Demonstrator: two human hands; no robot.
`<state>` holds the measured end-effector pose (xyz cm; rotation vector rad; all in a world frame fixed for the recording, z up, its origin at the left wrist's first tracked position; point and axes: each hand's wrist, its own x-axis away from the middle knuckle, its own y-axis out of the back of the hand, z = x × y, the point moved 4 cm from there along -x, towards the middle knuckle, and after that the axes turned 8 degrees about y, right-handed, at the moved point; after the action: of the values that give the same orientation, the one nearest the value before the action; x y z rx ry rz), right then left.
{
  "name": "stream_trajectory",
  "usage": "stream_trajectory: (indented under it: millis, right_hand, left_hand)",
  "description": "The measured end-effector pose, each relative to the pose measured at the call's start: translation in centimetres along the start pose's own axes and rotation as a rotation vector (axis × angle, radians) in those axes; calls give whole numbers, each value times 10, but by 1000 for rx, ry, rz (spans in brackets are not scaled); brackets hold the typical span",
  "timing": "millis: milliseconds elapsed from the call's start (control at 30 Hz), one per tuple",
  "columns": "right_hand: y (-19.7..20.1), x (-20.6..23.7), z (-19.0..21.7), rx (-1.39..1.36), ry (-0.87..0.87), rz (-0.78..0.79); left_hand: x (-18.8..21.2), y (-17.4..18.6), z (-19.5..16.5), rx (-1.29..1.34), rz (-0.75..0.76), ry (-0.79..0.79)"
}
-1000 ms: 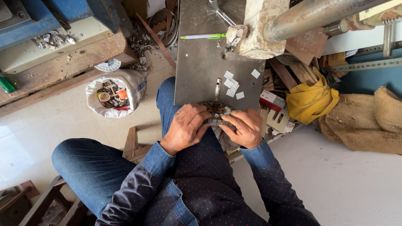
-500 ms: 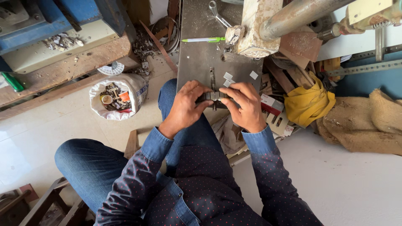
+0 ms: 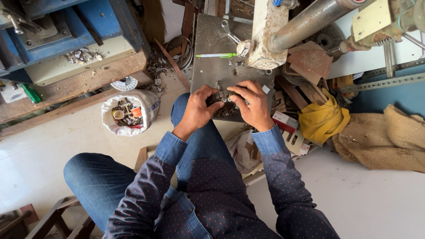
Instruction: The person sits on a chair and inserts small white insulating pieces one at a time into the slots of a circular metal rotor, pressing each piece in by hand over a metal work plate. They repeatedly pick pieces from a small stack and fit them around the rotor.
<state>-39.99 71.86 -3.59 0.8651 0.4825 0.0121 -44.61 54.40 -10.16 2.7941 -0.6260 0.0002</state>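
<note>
Both hands, left hand (image 3: 198, 109) and right hand (image 3: 252, 106), still clasped on small metal part (image 3: 221, 96), now farther up steel plate (image 3: 212, 71).

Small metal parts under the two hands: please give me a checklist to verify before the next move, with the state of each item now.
1. Both hands on the small metal parts: ok; left hand and right hand meet there.
2. Parts rest on the metal plate: ok.
3. Grip firm: cannot tell, fingers hide it.
4. Green pen apart from the hands: ok.
5. White scrap bag within reach on the left: ok, probably.
</note>
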Motion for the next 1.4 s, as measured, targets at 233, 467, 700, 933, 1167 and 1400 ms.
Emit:
stream_trajectory:
  millis: [233,467,700,933,1167,1400]
  right_hand:
    - [2,12,0,9,-30,-84]
    - [6,50,-40,-56,-302,-264]
    - [10,82,-72,70,-441,-105]
    - [10,90,-76,101,-520,-118]
    - [20,72,-95,356,-445,-278]
    - [21,67,-102,384,-501,-277]
  left_hand:
    - [4,-4,2,20,4,46]
    - [6,-5,2,45,-40,22]
    - [8,-5,-7,47,-31,18]
    - [8,-7,-12,29,-20,43]
    - [10,-5,-17,-36,-80,-38]
    - [17,0,-18,-76,-93,20]
